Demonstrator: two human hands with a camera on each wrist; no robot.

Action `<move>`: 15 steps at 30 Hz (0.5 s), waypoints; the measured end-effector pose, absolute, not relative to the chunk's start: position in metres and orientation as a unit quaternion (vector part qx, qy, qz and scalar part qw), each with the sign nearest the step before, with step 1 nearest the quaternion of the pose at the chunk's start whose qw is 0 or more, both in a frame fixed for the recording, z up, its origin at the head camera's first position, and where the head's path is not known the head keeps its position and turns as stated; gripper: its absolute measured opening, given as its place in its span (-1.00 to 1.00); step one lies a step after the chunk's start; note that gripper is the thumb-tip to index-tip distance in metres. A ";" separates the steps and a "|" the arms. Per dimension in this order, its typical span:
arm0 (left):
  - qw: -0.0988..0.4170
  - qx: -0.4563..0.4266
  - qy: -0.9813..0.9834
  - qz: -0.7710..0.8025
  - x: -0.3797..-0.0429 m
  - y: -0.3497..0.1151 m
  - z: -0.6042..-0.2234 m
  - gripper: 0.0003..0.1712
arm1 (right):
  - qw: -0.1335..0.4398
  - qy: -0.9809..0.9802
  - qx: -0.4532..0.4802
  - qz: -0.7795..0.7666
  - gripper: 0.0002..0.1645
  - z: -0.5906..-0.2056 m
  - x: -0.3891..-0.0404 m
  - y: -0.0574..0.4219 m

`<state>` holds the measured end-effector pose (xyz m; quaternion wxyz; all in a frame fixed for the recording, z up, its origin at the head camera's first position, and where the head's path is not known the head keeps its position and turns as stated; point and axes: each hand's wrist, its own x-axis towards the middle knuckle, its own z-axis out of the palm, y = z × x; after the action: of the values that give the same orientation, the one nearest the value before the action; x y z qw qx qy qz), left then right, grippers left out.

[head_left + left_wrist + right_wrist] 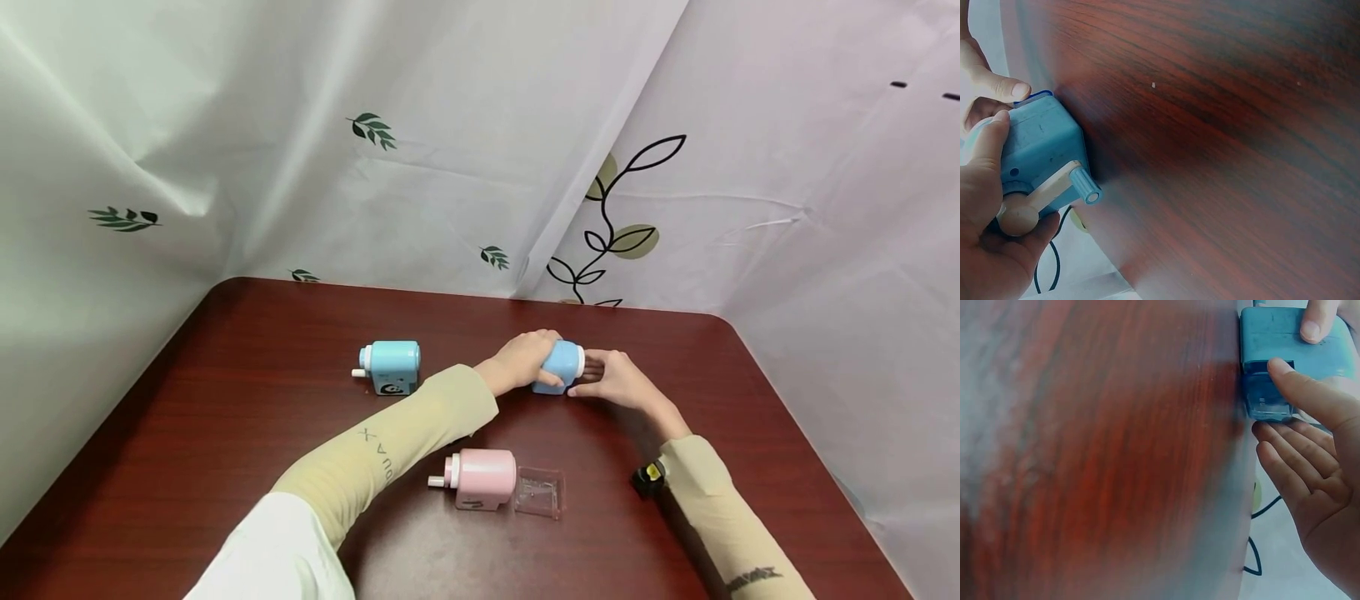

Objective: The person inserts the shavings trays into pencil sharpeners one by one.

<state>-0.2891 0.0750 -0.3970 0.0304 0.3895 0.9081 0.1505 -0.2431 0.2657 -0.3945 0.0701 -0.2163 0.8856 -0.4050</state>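
In the head view, my left hand (527, 360) grips a blue crank pencil sharpener (558, 365) near the table's back edge. In the left wrist view its white crank (1054, 190) with a blue knob faces out between my thumb and fingers. My right hand (617, 379) is at the sharpener's other end. In the right wrist view, the right thumb presses the edge of a see-through blue shavings drawer (1266, 403), which sticks partway out of the body. The other right fingers extend beside the drawer's far side.
A teal sharpener (394, 367) with a panda print stands at the back left. Nearer the front is a pink sharpener (486, 477), with a clear shavings drawer (538, 493) by its right side. White curtains (420, 183) hang behind the dark red table (247, 400).
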 end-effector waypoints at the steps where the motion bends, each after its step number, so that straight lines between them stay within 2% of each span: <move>1: 0.031 0.389 0.908 0.150 -0.289 0.075 -0.397 -0.19 | 0.069 0.886 -0.218 -0.404 -0.41 -0.395 -0.243 0.265; 15: 0.021 0.389 0.909 0.147 -0.291 0.077 -0.398 -0.19 | 0.068 0.889 -0.211 -0.402 -0.42 -0.393 -0.242 0.263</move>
<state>-0.2905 0.0771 -0.3980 0.0215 0.3892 0.9091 0.1469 -0.2416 0.2628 -0.3933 0.0678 -0.2111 0.8885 -0.4017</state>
